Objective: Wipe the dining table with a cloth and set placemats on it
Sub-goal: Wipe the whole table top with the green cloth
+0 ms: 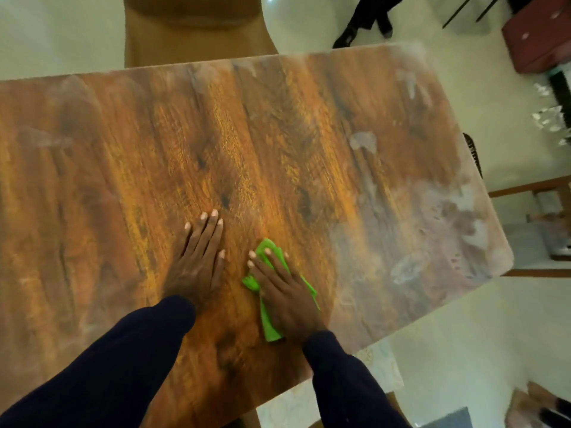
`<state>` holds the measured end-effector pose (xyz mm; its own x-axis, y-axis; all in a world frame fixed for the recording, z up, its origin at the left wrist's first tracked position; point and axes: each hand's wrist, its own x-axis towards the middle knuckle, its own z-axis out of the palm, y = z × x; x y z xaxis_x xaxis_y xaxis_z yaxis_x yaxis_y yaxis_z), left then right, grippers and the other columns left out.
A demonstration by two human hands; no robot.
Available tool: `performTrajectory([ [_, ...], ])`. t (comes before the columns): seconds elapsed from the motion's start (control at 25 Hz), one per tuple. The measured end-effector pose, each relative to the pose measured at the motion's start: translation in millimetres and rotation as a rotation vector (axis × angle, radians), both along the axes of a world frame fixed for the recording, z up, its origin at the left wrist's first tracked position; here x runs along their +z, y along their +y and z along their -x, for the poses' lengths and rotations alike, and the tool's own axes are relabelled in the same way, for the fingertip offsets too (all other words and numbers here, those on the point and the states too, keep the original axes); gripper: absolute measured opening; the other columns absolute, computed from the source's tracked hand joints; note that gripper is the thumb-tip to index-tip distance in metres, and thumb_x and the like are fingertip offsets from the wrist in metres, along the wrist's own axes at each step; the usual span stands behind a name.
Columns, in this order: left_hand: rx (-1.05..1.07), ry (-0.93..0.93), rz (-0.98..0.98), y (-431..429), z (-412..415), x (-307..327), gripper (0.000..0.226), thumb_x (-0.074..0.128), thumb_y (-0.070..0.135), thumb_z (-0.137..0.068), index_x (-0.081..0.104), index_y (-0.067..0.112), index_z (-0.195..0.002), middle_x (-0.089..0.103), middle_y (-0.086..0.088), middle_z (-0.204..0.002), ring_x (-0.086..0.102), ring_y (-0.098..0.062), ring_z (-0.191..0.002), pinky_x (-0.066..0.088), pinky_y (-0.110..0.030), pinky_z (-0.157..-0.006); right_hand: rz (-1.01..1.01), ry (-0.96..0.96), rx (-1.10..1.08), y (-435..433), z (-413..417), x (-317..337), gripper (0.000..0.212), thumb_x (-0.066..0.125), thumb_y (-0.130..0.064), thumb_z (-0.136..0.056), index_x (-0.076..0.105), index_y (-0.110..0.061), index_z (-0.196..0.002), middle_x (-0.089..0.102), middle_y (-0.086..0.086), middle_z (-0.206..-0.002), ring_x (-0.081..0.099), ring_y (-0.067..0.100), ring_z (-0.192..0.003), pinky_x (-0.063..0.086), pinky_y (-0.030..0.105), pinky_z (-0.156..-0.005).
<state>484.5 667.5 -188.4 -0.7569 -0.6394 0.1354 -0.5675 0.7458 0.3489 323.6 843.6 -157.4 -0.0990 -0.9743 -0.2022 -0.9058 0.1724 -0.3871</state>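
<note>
1. While the right hand [284, 288] lay flat on it, palm down, fingers straight and a little spread, curled round nothing, the bright green crumpled cloth [268, 325] was pressed against the top of the long brown wood-grain dining table [278, 134]. It sat toward the table's near edge, right of the table's middle. Green fabric showed past the fingertips, at the thumb side and beside the wrist.
2. Left hand [197, 261]: spread flat on the bare table top just left of the cloth, apart from it, fingers straight and close together, holding nothing.
3. Whitish smears and dull patches [463, 217]: across the table's right end and along its far edge; the table's middle showed glossy orange-brown grain.
4. Dark navy sleeves, left [123, 366] and right [343, 381]: reaching in over the table's near edge to the wrists.
5. Tan upholstered chair [191, 32]: beyond the table's far edge, left of centre.
6. Pale patterned sheets [380, 366]: below the table's near edge, partly hidden by the table and the right sleeve; what they were could not be told.
7. Dark red box-like case [537, 35]: on the pale floor off the table's far right corner.
</note>
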Motion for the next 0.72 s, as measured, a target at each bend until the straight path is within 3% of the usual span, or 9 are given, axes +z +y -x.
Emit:
performTrajectory([
  [0.08,0.007,0.007,0.027,4,0,-3,0.057,0.033,0.022,-0.11,0.031,-0.003,-0.161,0.024,-0.018,-0.172,0.023,-0.033,-0.16,0.025,-0.059,-0.127,0.043,0.017,-0.063,20,36,-1,0.057,0.024,-0.036,-0.113,0.023,-0.017,-0.167,0.016,0.002,-0.175,0.007,0.026,-0.163,0.022,0.067,-0.125],
  [0.16,0.013,-0.031,0.007,2,0,-1,0.058,0.033,0.022,-0.11,0.03,-0.003,-0.161,0.023,-0.018,-0.172,0.022,-0.033,-0.161,0.025,-0.059,-0.127,0.068,0.061,-0.223,-6,71,-6,0.058,0.016,-0.036,-0.114,0.031,-0.01,-0.163,0.023,0.008,-0.173,0.012,0.029,-0.162,0.021,0.066,-0.124],
  [0.32,0.014,-0.066,-0.011,3,-2,1,0.059,0.033,0.023,-0.11,0.028,-0.002,-0.162,0.021,-0.017,-0.173,0.018,-0.03,-0.162,0.021,-0.056,-0.129,0.072,0.179,-0.425,-93,64,-15,0.058,0.031,-0.022,-0.11,0.022,-0.009,-0.166,0.013,0.008,-0.175,0.003,0.028,-0.163,0.011,0.059,-0.13],
  [0.4,0.009,-0.058,-0.018,4,-3,0,0.058,0.035,0.022,-0.11,0.029,-0.003,-0.162,0.022,-0.017,-0.173,0.018,-0.03,-0.162,0.022,-0.056,-0.129,0.078,0.172,-0.391,-115,49,-18,0.059,0.028,-0.025,-0.11,0.019,-0.01,-0.167,0.01,0.008,-0.176,-0.001,0.029,-0.163,0.006,0.058,-0.131],
  [0.52,0.036,-0.038,-0.023,5,-1,-2,0.058,0.034,0.022,-0.11,0.03,-0.003,-0.162,0.023,-0.019,-0.172,0.02,-0.03,-0.161,0.023,-0.056,-0.129,0.074,0.137,-0.227,-127,16,-15,0.061,0.022,-0.03,-0.109,0.02,-0.009,-0.166,0.011,0.01,-0.175,0.0,0.031,-0.163,0.011,0.06,-0.129],
  [0.64,0.037,-0.025,-0.026,3,1,-2,0.057,0.031,0.022,-0.11,0.031,-0.003,-0.161,0.024,-0.02,-0.172,0.02,-0.031,-0.161,0.024,-0.056,-0.128,0.079,0.11,0.033,-83,-1,-9,0.062,0.034,-0.028,-0.108,0.021,-0.01,-0.166,0.01,0.009,-0.176,0.0,0.028,-0.163,0.013,0.059,-0.129],
  [0.72,0.034,-0.012,-0.001,2,2,-3,0.057,0.032,0.021,-0.109,0.032,-0.004,-0.161,0.026,-0.02,-0.171,0.023,-0.032,-0.16,0.026,-0.056,-0.127,0.079,0.051,0.077,-38,16,-7,0.063,0.041,-0.027,-0.108,0.022,-0.013,-0.166,0.013,0.006,-0.176,0.002,0.026,-0.163,0.013,0.059,-0.13],
])
